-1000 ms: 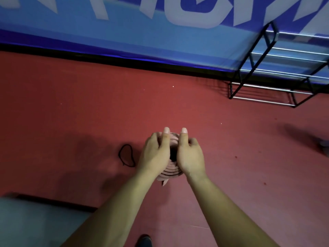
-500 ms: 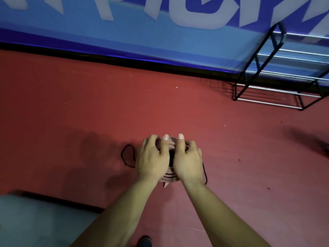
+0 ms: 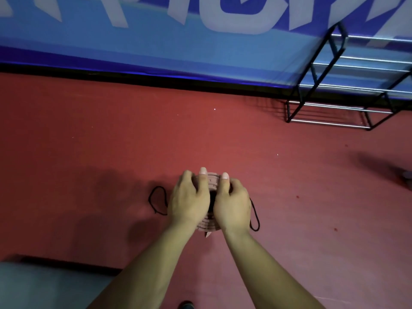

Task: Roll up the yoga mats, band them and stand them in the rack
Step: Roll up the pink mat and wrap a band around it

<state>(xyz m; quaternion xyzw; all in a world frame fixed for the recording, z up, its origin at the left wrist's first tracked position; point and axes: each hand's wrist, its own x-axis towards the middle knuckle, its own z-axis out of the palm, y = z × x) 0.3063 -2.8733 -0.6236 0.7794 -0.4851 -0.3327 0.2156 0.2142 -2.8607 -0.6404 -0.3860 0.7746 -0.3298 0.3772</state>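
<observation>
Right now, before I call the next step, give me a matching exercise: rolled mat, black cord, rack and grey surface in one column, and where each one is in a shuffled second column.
1 rolled mat
2 black cord
3 rack
4 grey surface

A against the blue banner, upper right
B bottom left corner of the view
C gripped by the left hand and right hand
D on the red floor, looping out either side of the hands

Pairs: 1-C, 2-D, 3-A, 4-B.

A red floor (image 3: 89, 141) ran to a blue banner wall (image 3: 156, 47) with large pale lettering, edged by a black strip (image 3: 133, 78). A grey slab (image 3: 33, 286) filled the near-left corner, dimly lit.
</observation>
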